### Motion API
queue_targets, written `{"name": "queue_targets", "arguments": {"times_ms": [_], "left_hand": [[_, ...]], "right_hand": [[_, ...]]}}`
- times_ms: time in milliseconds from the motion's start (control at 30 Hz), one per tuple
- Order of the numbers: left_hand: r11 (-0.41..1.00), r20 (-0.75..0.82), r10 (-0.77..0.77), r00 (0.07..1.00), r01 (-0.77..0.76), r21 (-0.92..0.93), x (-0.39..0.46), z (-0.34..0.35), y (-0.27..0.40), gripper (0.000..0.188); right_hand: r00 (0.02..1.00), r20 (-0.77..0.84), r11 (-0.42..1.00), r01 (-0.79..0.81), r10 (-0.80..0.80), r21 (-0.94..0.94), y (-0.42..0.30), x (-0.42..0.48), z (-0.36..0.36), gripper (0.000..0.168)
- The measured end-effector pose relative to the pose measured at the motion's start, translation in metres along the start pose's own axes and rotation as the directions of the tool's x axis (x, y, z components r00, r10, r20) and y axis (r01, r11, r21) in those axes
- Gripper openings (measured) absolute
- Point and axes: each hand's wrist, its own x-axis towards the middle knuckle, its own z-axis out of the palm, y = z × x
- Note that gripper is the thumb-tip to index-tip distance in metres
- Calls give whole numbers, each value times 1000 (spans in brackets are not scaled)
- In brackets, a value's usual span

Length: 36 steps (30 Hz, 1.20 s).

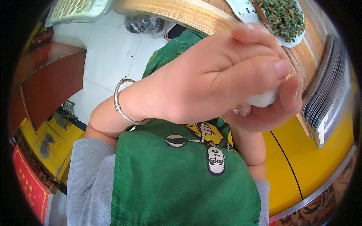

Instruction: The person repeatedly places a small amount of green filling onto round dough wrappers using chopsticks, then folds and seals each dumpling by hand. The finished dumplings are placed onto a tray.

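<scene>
My left hand (198, 79), with a metal bangle at the wrist, reaches across from the left and curls over my right hand (261, 121). Between the two hands shows a small white piece of dough (263, 99), pressed by the fingers of both. Its far side is hidden by my fingers, so I cannot tell its full shape. Beyond the hands, a white dish (292, 43) holds a heap of chopped green and brown filling (287, 19). A brown flat stick (260, 13) rests in the filling.
A wooden board (181, 11) spans the top. At upper left is a tray (97, 17) of pale dumplings. Stacked metal trays (325, 93) stand at right above a yellow surface (282, 169). A red-brown table (56, 73) and a clear plastic bag (144, 25) are farther left.
</scene>
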Motion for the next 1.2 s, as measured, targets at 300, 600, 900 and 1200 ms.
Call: {"name": "queue_targets", "arguments": {"times_ms": [300, 600, 900, 1200], "left_hand": [[986, -223, -20, 975, -17, -166, -7, 17, -3, 29], [992, -287, 29, 957, -64, -112, -10, 17, -8, 37], [995, -324, 93, 942, -97, 5, -11, 12, -11, 47], [608, -45, 425, 904, -248, 754, 3, -12, -3, 49]], "right_hand": [[984, -172, 998, 59, -53, 32, -4, -5, 10, 52], [940, -335, 989, 24, -72, -144, -13, -4, 17, 50], [901, -413, 914, -49, -134, -403, -11, -11, 20, 48], [914, -388, 983, 54, -118, -173, -16, -13, 20, 21]]}}
